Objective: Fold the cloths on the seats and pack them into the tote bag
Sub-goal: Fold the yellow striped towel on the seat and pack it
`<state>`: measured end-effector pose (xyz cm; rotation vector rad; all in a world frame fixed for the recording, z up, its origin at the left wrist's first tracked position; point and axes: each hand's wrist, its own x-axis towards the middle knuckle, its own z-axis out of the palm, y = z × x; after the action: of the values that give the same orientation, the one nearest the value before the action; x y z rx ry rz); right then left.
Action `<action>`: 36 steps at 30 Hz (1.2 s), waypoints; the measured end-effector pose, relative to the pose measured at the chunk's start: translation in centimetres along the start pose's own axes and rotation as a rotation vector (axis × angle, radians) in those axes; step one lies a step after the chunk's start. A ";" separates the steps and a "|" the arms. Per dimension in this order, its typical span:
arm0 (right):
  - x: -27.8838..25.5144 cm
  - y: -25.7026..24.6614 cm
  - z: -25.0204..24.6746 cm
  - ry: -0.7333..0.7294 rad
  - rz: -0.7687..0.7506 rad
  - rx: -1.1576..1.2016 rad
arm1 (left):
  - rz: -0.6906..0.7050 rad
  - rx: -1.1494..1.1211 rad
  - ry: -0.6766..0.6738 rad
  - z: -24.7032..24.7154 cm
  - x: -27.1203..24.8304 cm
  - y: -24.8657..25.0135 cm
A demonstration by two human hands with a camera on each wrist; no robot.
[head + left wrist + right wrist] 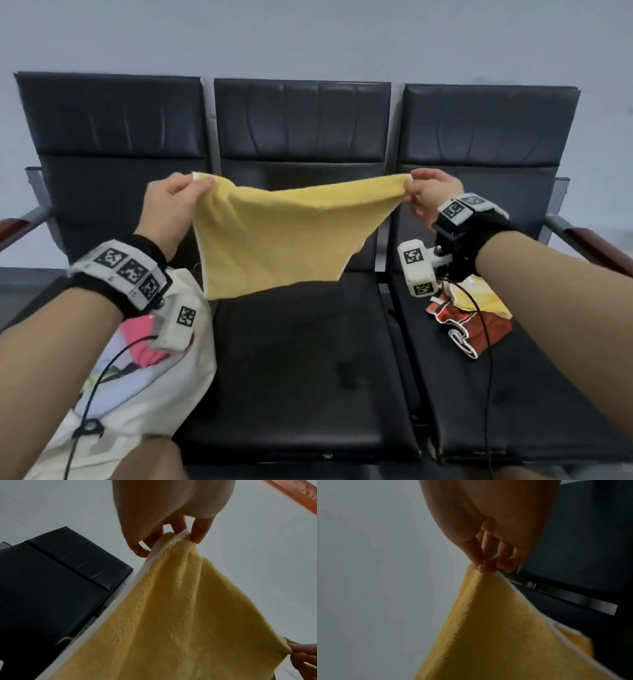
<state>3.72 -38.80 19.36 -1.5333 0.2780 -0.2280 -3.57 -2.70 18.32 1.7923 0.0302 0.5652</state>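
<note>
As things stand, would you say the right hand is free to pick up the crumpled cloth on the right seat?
Probably not yet: the right hand is pinching a corner of the yellow towel. The crumpled cloth lies uncovered below that wrist, so only the towel grip stands in the way.

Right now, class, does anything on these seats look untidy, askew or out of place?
Yes. On the right seat a red and yellow cloth lies crumpled, not folded. The yellow towel hangs unevenly between the left hand and right hand, its lower right corner higher. The tote bag slumps on the left seat.
</note>
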 end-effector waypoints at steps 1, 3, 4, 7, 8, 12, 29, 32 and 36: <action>-0.3 1.2 -0.6 0.012 -0.006 -0.018 | 0.000 0.018 -0.020 0.2 -0.9 -0.7; -1.0 4.8 -2.0 0.041 0.020 -0.086 | -0.030 0.059 -0.070 0.8 -3.5 -3.1; -1.5 7.0 -2.8 0.043 0.053 -0.140 | -0.074 0.088 -0.099 1.1 -5.1 -4.8; -4.5 14.8 -5.4 -0.035 0.260 -0.401 | -0.312 0.273 -0.164 2.3 -11.0 -12.0; -5.8 17.6 -6.2 -0.072 0.339 -0.494 | -0.416 0.341 -0.216 2.7 -13.3 -14.4; -11.3 25.8 -9.0 -0.230 0.603 -0.617 | -0.846 0.444 -0.415 3.9 -20.5 -20.7; -11.9 22.9 -5.2 -0.436 0.394 -0.808 | -0.792 0.722 -0.552 3.0 -21.1 -21.6; -11.8 23.2 0.7 -0.504 0.302 -0.920 | -0.742 0.711 -0.604 2.7 -21.1 -22.6; -10.1 23.8 8.6 -0.551 0.157 -1.064 | -0.685 0.661 -0.645 1.5 -21.0 -23.9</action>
<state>-3.73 -26.76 -3.94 -2.5207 0.0601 0.5606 -15.16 -3.28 -11.39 2.3466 0.4070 -0.5899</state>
